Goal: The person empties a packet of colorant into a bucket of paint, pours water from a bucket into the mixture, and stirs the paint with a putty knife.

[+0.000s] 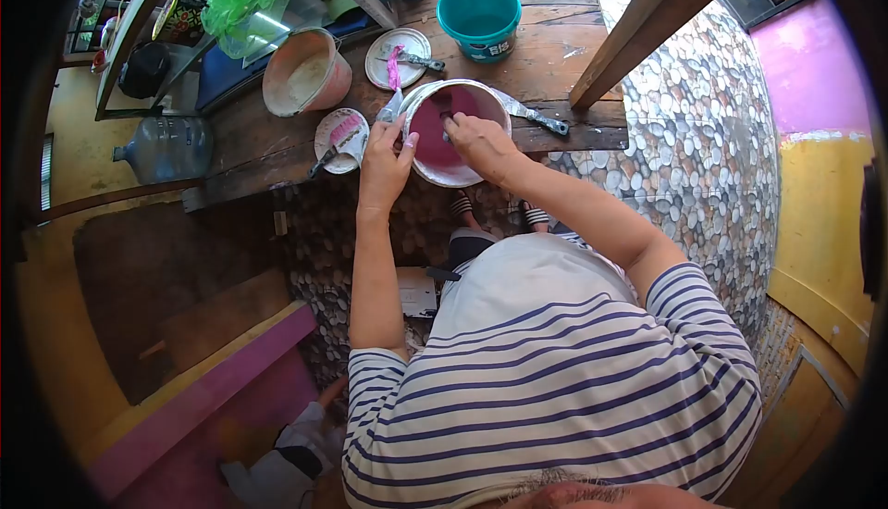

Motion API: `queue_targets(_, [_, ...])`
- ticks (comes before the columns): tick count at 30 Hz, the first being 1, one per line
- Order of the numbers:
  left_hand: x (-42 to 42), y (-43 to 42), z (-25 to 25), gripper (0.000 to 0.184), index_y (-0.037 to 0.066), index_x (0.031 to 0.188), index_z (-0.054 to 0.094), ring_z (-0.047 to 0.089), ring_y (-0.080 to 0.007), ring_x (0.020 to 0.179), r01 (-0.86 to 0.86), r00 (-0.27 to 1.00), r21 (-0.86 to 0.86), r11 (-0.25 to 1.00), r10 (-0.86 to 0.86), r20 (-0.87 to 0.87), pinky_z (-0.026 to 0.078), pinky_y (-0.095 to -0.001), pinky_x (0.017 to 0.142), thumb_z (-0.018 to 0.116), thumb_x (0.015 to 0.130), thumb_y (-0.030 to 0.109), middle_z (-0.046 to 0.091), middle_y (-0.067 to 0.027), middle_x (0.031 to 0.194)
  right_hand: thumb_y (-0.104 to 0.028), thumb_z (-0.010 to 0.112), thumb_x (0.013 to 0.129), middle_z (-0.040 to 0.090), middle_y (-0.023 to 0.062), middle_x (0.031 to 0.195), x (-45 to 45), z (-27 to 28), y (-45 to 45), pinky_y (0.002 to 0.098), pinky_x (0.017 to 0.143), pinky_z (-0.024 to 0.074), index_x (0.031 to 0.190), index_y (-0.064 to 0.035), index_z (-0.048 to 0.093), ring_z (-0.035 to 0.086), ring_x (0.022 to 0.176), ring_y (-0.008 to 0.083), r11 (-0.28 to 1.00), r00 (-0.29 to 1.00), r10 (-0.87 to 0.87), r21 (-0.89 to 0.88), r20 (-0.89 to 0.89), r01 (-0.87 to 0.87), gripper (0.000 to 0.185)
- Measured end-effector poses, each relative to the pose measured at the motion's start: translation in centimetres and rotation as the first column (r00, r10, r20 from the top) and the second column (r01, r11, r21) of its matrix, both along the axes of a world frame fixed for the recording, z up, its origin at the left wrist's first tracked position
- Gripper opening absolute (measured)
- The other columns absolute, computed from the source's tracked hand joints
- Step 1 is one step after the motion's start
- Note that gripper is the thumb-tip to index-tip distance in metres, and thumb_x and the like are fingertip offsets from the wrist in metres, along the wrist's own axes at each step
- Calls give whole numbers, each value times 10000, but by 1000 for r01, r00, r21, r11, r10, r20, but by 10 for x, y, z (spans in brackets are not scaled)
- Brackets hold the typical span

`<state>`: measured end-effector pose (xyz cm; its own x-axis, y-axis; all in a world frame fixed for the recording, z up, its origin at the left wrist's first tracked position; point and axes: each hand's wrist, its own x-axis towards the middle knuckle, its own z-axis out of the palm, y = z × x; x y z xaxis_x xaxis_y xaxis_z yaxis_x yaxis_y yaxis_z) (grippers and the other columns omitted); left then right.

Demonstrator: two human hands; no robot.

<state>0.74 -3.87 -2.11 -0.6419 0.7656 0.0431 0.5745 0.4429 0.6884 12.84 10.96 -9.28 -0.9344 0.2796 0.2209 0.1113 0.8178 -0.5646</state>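
A white bucket (504, 106) with purple-pink paint (433, 153) inside stands at the table's near edge. My left hand (382, 165) is closed on its left rim, beside a pale, shiny piece that I cannot identify. Over the bucket, my right hand (483, 146) grips a dark tool (446, 102) reaching into the paint; its kind is hard to make out. Left of the bucket lies a small white tub (333, 123) with pink residue and a scraper (333, 153) across it. A putty knife (536, 118) rests right of the bucket.
A round white lid (379, 69) holds another putty knife (416, 61) and a pink smear. Behind are a teal bucket (479, 20) and a whitish pail (310, 74). A wooden post (647, 37) rises at right. A water jug (166, 150) lies left; another person (287, 458) is lower left.
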Motion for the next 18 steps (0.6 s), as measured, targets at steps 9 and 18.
queue_targets(9, [7,5,-3,392,-1,1257,617,607,-239,792,10,990,-44,999,-16,-140,506,-352,737,671,913,180,559,-126,948,-80,539,859,633,155,937,7,1,17,404,718,552,1024,-14,604,663,862,314,996,997,59,70,-52,-55,189])
queue_targets(18, [0,0,-10,406,17,1276,616,584,-243,792,18,980,-79,997,-34,-198,492,-354,748,677,912,184,560,-122,927,-107,557,855,620,142,959,32,-11,9,400,685,561,1063,-8,599,666,865,290,987,986,148,72,-77,-142,234])
